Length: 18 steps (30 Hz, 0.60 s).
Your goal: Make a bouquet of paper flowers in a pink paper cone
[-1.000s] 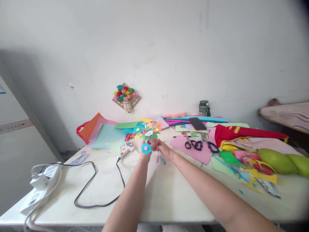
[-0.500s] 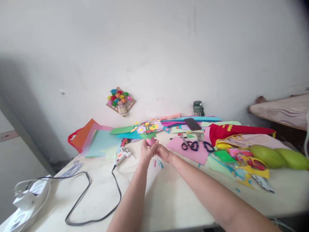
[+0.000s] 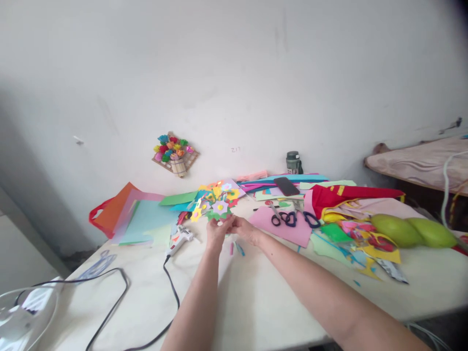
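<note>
Above the middle of the table my left hand (image 3: 216,233) and my right hand (image 3: 243,229) are closed together around the base of a paper flower bouquet (image 3: 220,207). Its yellow, lilac and orange blooms tilt toward me over green leaf shapes, and the pink base is mostly hidden by my fingers. A white glue gun (image 3: 180,241) lies to the left of my hands, its black cord trailing forward. Just below my right hand, small rolled paper pieces (image 3: 239,248) in blue and pink rest on the table.
Scissors (image 3: 289,218) lie on pink paper (image 3: 266,225) to the right, near a phone (image 3: 286,186) and a green bottle (image 3: 293,163). Coloured sheets (image 3: 146,222) spread at the left. Paper scraps and green fruit-like shapes (image 3: 397,231) fill the right side. A power strip (image 3: 40,295) sits front left.
The bouquet has tipped toward me, so its flower faces now show and its pink base is less visible. Both hands stay on it. The camera view has shifted slightly right.
</note>
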Available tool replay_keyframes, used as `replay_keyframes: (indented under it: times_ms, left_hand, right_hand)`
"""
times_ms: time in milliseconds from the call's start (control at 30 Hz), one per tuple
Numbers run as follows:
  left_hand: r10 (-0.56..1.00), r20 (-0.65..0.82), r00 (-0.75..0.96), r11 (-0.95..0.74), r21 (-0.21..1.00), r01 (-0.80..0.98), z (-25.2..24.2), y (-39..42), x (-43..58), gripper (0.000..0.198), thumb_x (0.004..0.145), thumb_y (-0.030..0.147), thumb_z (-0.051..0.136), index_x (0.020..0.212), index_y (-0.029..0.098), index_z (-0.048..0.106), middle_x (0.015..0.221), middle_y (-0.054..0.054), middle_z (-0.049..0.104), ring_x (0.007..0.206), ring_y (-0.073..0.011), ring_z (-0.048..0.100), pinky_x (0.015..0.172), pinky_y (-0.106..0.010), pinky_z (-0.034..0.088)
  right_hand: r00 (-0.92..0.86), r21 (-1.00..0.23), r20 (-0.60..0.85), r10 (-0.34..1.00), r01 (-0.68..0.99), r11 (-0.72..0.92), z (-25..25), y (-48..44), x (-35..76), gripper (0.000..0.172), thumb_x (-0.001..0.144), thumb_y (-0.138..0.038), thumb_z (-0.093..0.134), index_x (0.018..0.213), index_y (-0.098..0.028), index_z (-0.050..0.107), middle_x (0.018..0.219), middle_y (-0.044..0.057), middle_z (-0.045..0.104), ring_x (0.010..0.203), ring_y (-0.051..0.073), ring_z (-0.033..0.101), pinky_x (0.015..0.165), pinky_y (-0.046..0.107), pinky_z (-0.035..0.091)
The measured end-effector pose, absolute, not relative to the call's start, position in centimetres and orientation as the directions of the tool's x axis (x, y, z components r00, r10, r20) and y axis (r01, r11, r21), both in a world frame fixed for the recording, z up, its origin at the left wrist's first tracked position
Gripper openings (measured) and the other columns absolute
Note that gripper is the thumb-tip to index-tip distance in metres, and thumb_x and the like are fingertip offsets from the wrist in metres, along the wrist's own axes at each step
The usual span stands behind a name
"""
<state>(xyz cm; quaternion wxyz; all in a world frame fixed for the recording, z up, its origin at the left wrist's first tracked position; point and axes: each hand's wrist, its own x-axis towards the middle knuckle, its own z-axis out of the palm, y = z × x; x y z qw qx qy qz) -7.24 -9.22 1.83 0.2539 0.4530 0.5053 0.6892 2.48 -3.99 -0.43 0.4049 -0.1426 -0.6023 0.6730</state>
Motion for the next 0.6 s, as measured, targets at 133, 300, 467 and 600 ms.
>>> replay_keyframes:
  times_ms: [133,300,467,600]
  left_hand:
    - [0.836,0.324,-0.442,-0.323,0.943,0.08,1.6,-9.4,-7.3,0.034,0.055,0.036,0.079,0.079,0.014,0.07,0.073,-0.006,0.069,0.069,-0.0202,0.064,0.056,-0.027,0.05]
    - [0.841,0.323,-0.434,-0.321,0.944,0.08,1.1,-9.0,-7.3,0.034,0.055,0.036,0.078,0.078,0.013,0.069,0.074,-0.006,0.068,0.068,-0.0184,0.063,0.059,-0.026,0.049]
    - [0.703,0.343,-0.623,-0.321,0.935,0.153,1.1,-7.8,-8.5,0.034,0.051,0.037,0.08,0.071,0.014,0.064,0.065,-0.002,0.064,0.068,-0.0189,0.062,0.063,-0.028,0.048]
    - [0.629,0.322,-0.708,-0.344,0.932,0.118,2.1,-7.2,-10.0,0.038,0.054,0.039,0.078,0.076,0.014,0.06,0.064,-0.003,0.064,0.065,-0.0204,0.063,0.061,-0.032,0.049]
  right_hand:
    - [-0.679,-0.93,0.307,0.667,-0.362,0.059,-0.4,-4.6,2.1,0.027,0.059,-0.014,0.059,0.084,-0.018,0.066,0.071,-0.002,0.062,0.073,0.015,0.056,0.076,0.031,0.045]
    - [-0.687,-0.924,0.349,0.638,-0.366,0.113,-0.1,-5.2,1.9,0.027,0.059,-0.014,0.053,0.082,-0.018,0.066,0.074,-0.001,0.064,0.078,0.016,0.057,0.079,0.03,0.043]
    - [-0.56,-0.954,0.245,0.791,-0.283,0.095,-0.5,-3.0,2.8,0.04,0.05,-0.005,0.047,0.084,-0.019,0.065,0.081,0.0,0.067,0.081,0.017,0.059,0.082,0.033,0.044]
    - [-0.488,-0.976,0.217,0.845,-0.103,0.191,-1.4,-1.4,3.8,0.045,0.052,-0.001,0.046,0.086,-0.021,0.066,0.094,0.003,0.068,0.097,0.021,0.06,0.091,0.038,0.042]
